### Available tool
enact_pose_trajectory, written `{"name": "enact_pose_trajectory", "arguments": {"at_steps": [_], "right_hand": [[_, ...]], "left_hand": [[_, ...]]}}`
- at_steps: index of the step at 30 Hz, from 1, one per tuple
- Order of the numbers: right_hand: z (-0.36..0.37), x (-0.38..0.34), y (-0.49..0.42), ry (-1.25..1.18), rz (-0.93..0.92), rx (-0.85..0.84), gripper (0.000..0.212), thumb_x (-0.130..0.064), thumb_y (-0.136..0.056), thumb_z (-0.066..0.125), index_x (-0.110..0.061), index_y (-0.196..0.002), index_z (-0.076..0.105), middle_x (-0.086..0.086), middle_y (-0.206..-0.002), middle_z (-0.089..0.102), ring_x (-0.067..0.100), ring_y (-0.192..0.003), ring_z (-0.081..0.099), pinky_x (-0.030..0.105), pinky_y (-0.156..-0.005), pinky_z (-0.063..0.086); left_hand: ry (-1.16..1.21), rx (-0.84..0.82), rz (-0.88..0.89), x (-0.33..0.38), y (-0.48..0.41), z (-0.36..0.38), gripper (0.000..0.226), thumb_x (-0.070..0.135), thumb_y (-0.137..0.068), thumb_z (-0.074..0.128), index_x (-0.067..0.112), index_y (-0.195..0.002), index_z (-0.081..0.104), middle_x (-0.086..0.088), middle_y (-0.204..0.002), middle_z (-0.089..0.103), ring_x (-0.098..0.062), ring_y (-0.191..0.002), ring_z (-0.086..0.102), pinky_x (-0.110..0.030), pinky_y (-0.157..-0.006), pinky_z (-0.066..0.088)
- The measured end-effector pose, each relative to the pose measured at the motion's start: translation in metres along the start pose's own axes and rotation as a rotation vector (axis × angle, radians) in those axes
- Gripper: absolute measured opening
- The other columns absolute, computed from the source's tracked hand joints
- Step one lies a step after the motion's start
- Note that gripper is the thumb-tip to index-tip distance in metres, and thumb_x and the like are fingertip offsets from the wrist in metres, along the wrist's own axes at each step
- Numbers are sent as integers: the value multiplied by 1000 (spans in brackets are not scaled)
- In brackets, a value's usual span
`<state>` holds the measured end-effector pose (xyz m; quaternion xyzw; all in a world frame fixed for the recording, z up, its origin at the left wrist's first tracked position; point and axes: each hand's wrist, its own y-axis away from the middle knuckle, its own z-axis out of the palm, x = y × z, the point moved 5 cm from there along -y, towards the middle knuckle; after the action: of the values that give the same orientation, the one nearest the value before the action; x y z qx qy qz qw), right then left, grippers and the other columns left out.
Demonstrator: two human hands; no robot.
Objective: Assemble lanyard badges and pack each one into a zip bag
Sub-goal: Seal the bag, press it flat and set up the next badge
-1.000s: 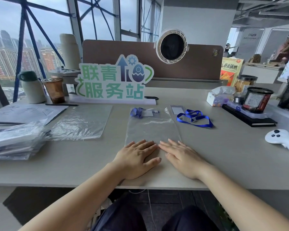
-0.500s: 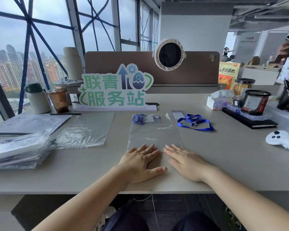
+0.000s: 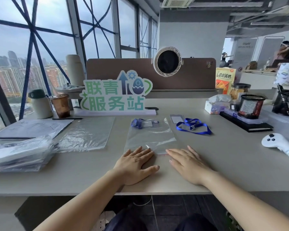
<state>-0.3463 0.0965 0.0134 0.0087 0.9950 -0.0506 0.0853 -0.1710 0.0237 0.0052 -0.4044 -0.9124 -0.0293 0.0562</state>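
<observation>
A clear zip bag (image 3: 150, 137) lies flat on the grey desk (image 3: 223, 160) in front of me, with a bunched blue lanyard and badge (image 3: 141, 123) inside at its far end. My left hand (image 3: 134, 164) lies flat, fingers straight, on the bag's near edge. My right hand (image 3: 188, 162) lies flat beside it, fingertips at the bag's near right corner. To the right of the bag rest a loose blue lanyard (image 3: 193, 128) and a clear badge holder (image 3: 177, 118).
A spare clear bag (image 3: 87, 134) and a stack of packed bags (image 3: 18, 154) lie at left. A green sign (image 3: 115, 95), cups, tissue box, mesh pen pots and a white controller (image 3: 280, 145) ring the work area.
Both hands have slid apart a little along the bag's near edge; the camera has tilted up slightly.
</observation>
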Motion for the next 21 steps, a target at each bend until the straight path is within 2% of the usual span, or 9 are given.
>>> {"name": "enact_pose_trajectory", "arguments": {"at_steps": [5,9,14,17,21], "right_hand": [[1,3,1,-24,0,45,46,-41,-100,25,-33,-145,30,-17,-153,23,2,-141,15,28,-117,-5],[6,4,-1,-99,-15,-3,47,-35,-101,27,-26,-147,28,-10,-156,20,2,-143,14,22,-115,1],[3,3,1,-52,11,4,47,-43,-100,25,-35,-146,25,-14,-155,19,0,-142,14,27,-117,3],[4,2,3,-14,15,-39,46,-50,-99,21,-45,-145,18,-18,-155,13,0,-143,9,33,-117,0],[3,3,3,6,52,-29,46,-52,-98,19,-46,-143,23,-21,-155,15,-3,-142,11,37,-117,-5]], "left_hand": [[33,92,-58,-8,6,-5,74,71,-88,23,32,-150,16,16,-157,5,-4,-145,-1,-30,-120,3],[4,3,-65,-11,13,-1,78,72,-87,22,29,-151,9,14,-158,3,-4,-145,-3,-27,-119,0],[2,-3,-61,-8,15,-3,88,81,-78,14,33,-151,6,14,-158,1,-5,-145,-4,-30,-119,0],[-16,-12,-63,-8,15,-1,83,82,-77,10,40,-149,4,16,-157,-3,-4,-145,-6,-31,-119,0],[-10,-20,-67,-10,13,0,81,82,-79,11,41,-149,6,18,-157,-5,-5,-144,-13,-34,-119,-5]]}}
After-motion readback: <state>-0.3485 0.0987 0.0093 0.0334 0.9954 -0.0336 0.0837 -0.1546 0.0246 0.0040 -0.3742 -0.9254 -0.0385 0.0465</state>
